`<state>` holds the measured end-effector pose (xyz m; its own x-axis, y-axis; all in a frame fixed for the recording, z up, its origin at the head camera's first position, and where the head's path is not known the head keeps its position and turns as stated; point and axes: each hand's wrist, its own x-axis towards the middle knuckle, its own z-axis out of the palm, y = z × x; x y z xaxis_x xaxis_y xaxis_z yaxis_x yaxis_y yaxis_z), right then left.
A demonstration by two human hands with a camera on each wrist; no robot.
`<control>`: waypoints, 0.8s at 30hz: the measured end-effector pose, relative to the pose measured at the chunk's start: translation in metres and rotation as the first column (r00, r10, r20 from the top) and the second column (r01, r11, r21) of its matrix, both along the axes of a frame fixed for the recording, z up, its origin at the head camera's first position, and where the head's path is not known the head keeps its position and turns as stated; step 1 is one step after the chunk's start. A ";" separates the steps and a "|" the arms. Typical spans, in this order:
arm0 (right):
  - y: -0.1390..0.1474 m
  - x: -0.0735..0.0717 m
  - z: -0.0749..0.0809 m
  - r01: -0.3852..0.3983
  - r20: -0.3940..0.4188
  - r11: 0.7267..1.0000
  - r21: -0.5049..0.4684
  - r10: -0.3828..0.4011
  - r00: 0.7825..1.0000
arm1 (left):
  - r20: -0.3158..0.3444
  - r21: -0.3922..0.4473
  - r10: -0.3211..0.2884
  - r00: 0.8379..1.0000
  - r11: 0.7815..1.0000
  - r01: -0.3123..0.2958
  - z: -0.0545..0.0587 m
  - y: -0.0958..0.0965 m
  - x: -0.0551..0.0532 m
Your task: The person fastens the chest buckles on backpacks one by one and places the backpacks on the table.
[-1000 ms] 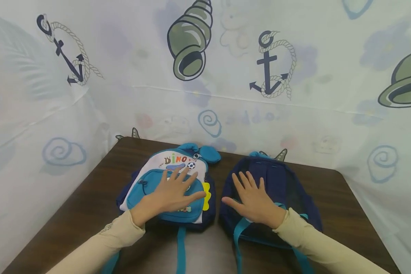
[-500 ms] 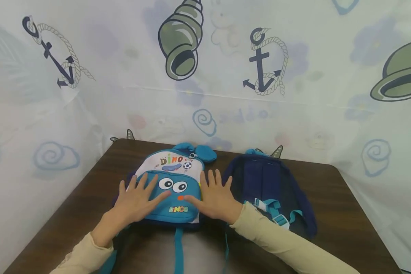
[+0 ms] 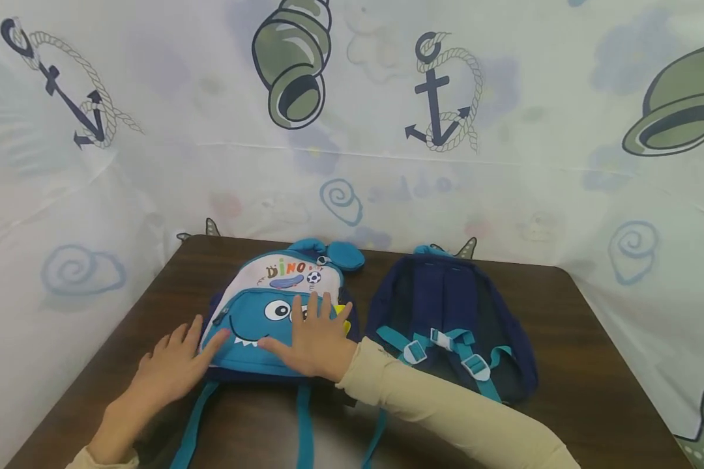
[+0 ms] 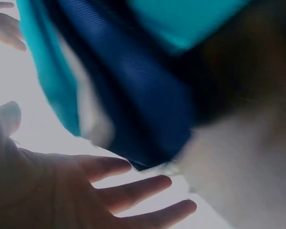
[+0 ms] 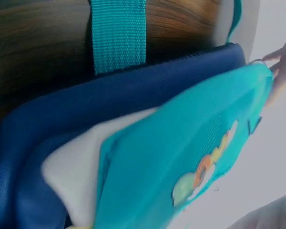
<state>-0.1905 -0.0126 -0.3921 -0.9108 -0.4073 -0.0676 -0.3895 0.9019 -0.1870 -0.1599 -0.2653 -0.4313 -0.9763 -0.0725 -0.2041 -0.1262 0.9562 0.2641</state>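
A child's backpack lies front side up on the left of the table, white above and blue below, with "DINO" lettering, cartoon eyes and teeth. My right hand is spread over its pocket, overlapping one eye in the head view. Beside the pack's left edge is my left hand, fingers straight and apart, thumb toward the pocket. The left wrist view has the left fingers spread next to the pack's navy side. In the right wrist view, the navy bottom and blue pocket fill the middle.
A second, navy backpack lies back side up to the right, its blue straps and white buckles showing. Loose blue straps trail toward the front of the dark wooden table. A patterned cloth hangs behind.
My right hand has moved left from the navy backpack onto the dino backpack. My left hand has slid left off the pocket to the pack's left edge. The view has shifted slightly.
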 end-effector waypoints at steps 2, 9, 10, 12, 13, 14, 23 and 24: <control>-0.006 -0.001 -0.002 0.001 0.005 1.000 0.010 -0.001 1.000 | 0.065 0.047 0.011 0.998 0.999 -0.014 -0.003 -0.011 -0.002; -0.011 -0.006 -0.013 0.032 -0.010 1.000 -0.001 -0.032 0.999 | 0.185 0.297 0.057 0.981 0.948 -0.111 -0.007 -0.033 -0.013; -0.010 -0.007 -0.016 0.037 -0.009 0.999 -0.010 -0.037 0.999 | 0.195 0.325 0.073 0.978 0.936 -0.135 -0.007 -0.035 -0.014; -0.008 -0.008 -0.023 0.045 -0.001 0.999 -0.018 -0.045 0.999 | 0.221 0.364 0.110 0.969 0.913 -0.187 -0.009 -0.037 -0.015; -0.008 -0.009 -0.027 0.046 0.008 0.999 -0.018 -0.046 0.999 | 0.232 0.388 0.121 0.965 0.898 -0.206 -0.010 -0.037 -0.015; -0.007 -0.009 -0.031 0.045 0.019 0.999 -0.025 -0.045 0.999 | 0.241 0.421 0.121 0.963 0.881 -0.216 -0.011 -0.036 -0.015; -0.008 -0.007 -0.050 0.029 0.056 0.994 -0.102 -0.023 0.998 | 0.252 0.739 0.137 0.958 0.612 -0.282 -0.013 -0.026 -0.011; -0.007 -0.007 -0.049 0.031 0.054 0.994 -0.109 -0.025 0.998 | 0.243 0.769 0.144 0.959 0.574 -0.281 -0.014 -0.026 -0.011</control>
